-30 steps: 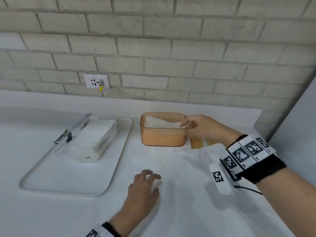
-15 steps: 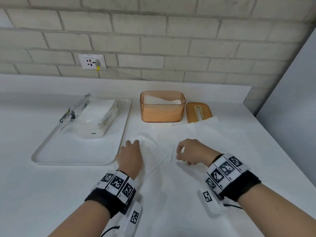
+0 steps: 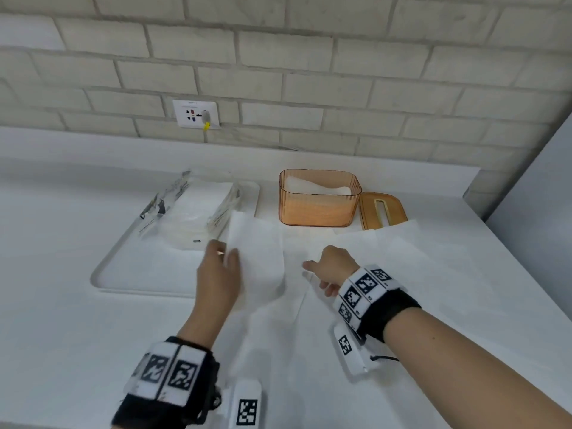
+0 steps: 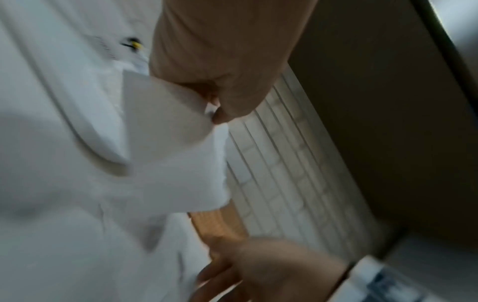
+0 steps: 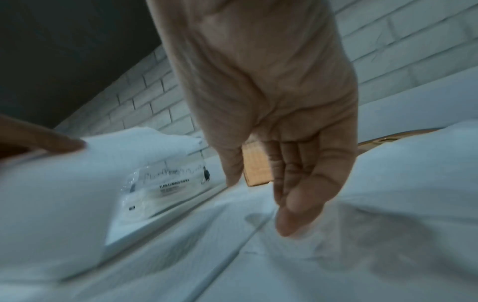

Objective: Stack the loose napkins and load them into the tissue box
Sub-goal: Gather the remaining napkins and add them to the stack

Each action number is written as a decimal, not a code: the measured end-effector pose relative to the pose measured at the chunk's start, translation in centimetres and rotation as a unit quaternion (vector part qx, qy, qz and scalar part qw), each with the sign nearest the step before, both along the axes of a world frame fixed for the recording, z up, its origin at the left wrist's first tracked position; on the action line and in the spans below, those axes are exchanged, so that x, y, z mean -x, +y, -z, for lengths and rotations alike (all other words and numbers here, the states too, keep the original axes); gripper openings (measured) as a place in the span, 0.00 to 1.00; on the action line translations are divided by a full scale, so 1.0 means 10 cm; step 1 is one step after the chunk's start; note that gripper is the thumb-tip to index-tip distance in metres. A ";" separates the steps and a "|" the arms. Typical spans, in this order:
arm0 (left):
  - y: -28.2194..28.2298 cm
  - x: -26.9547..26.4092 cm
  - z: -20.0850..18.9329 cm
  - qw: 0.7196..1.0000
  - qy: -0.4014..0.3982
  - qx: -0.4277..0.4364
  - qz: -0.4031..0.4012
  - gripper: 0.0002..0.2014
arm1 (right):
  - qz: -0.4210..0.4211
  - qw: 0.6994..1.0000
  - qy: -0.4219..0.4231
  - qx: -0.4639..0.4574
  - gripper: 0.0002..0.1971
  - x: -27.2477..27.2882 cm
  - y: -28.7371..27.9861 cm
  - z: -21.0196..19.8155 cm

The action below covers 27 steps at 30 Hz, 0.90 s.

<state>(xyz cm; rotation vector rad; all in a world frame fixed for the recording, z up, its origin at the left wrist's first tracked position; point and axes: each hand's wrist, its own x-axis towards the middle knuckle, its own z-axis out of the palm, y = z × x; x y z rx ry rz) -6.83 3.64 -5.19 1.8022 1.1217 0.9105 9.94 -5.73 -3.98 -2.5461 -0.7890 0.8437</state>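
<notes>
My left hand (image 3: 223,253) pinches one edge of a white napkin (image 3: 258,252) and holds it raised off the counter; the left wrist view shows thumb and fingers of that hand (image 4: 213,114) closed on the sheet (image 4: 165,126). To its right, my right hand (image 3: 312,274) hovers with loose fingers over the loose napkins (image 3: 387,252) spread on the counter. In the right wrist view this hand (image 5: 258,204) holds nothing. The orange see-through tissue box (image 3: 318,212) stands behind, lid off, with napkins (image 3: 315,187) inside.
The box's orange slotted lid (image 3: 382,212) lies flat to the right of the box. A white tray (image 3: 139,274) at the left carries an opened plastic napkin pack (image 3: 192,212). Behind runs a brick wall with a socket (image 3: 195,113); a grey panel (image 3: 541,212) stands at the right.
My right hand has come back from the box to the spread napkins. My left hand has lifted a napkin off the counter by its edge.
</notes>
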 end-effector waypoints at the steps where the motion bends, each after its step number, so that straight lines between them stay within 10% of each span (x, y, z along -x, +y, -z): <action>1: 0.05 0.09 -0.02 0.999 -0.030 0.025 -0.026 0.03 | 0.003 1.000 -0.021 0.019 0.21 0.04 0.06 0.01; 13: 0.25 0.45 0.01 0.903 -0.208 0.377 0.014 0.07 | 0.045 0.991 -0.104 0.076 0.15 0.33 0.31 0.20; 27: 0.02 0.40 0.02 0.930 -0.171 0.317 0.075 0.07 | 0.135 0.985 -0.044 -0.096 0.16 0.48 0.21 0.09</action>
